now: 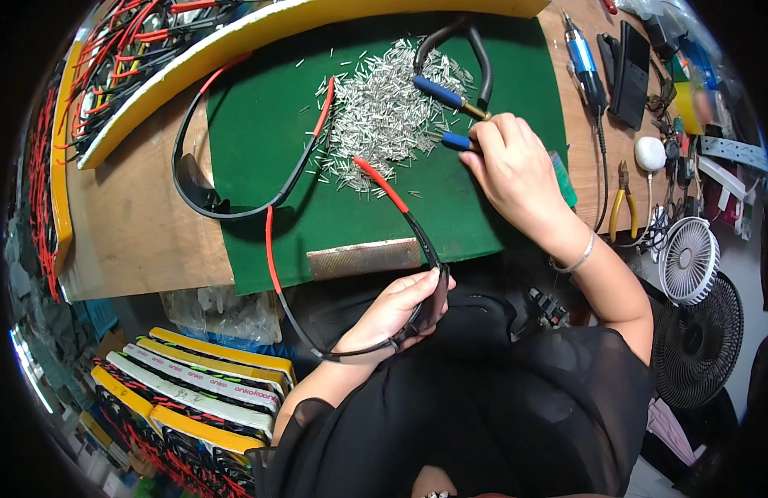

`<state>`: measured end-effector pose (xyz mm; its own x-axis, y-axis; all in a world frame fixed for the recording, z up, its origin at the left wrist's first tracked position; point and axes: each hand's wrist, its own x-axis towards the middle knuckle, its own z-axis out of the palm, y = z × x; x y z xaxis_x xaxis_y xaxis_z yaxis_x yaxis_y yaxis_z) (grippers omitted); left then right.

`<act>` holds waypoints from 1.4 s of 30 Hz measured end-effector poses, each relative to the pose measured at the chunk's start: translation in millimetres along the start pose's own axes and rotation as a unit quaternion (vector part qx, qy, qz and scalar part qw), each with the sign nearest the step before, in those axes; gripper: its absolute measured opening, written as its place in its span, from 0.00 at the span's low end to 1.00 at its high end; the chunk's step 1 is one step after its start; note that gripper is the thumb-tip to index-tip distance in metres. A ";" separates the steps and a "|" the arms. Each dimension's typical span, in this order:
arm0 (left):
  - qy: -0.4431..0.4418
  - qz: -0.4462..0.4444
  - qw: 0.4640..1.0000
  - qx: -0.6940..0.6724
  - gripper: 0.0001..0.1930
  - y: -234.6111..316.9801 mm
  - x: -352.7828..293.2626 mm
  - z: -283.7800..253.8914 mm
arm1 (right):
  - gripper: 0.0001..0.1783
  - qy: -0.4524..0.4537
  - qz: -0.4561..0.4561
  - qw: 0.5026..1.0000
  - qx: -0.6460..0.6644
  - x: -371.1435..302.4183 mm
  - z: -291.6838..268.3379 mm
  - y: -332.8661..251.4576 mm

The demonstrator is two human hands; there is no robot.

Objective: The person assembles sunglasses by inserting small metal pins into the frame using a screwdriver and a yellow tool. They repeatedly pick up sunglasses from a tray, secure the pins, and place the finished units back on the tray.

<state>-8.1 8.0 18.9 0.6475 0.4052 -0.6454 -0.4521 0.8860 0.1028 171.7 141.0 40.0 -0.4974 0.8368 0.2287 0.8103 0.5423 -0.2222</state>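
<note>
My left hand (392, 311) is closed round a pair of dark-lensed glasses (434, 303), whose black arms end in red tips. One red tip points up at a heap of small silver metal pins (384, 112) on the green mat (317, 228). Fingers bent, my right hand (513, 170) grips a blue-handled tool (459, 142) at the heap's right side. Just above it lies another blue piece with a brass-coloured end (442, 93), beside a curved black part (467, 33); whether they join is unclear. A second pair of black, red-tipped glasses (205, 195) rests left of the heap.
Yellow-edged trays (185, 66) of red-tipped glasses border the far left. On the right are a blue corded pen-shaped tool (582, 58), a dark phone-like object (629, 75), yellow pliers (623, 203) and a white fan (689, 260). More racks (210, 357) stand lower left.
</note>
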 end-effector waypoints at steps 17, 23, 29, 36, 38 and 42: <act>0.030 0.076 0.996 0.026 0.16 7.4 -2.9 -1.2 | 0.13 -0.386 0.123 0.805 0.434 -42.5 -23.3 -13.2; 0.025 0.085 0.996 0.024 0.16 3.4 -0.7 -3.6 | 0.08 -0.374 0.033 0.865 0.334 -37.6 -28.7 -17.6; 0.049 0.082 0.995 0.026 0.16 4.0 1.6 0.0 | 0.09 -0.291 0.069 0.870 0.391 -50.4 -19.3 -20.1; 0.060 0.065 0.996 0.007 0.16 4.7 0.9 1.1 | 0.09 -0.332 0.030 0.872 0.359 -40.7 -21.2 -17.9; 0.061 0.060 0.996 0.002 0.16 5.3 0.8 1.6 | 0.09 -0.339 0.037 0.866 0.366 -41.2 -22.2 -17.8; 0.069 0.066 0.995 0.014 0.15 4.5 2.1 -0.4 | 0.09 -0.330 0.045 0.859 0.390 -42.4 -17.8 -16.3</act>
<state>-8.9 12.7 17.7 0.4914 0.4856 -0.7230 -0.5093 0.8336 0.2137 185.1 95.3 50.9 -0.7196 0.5986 -0.3519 0.5288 0.1441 -0.8364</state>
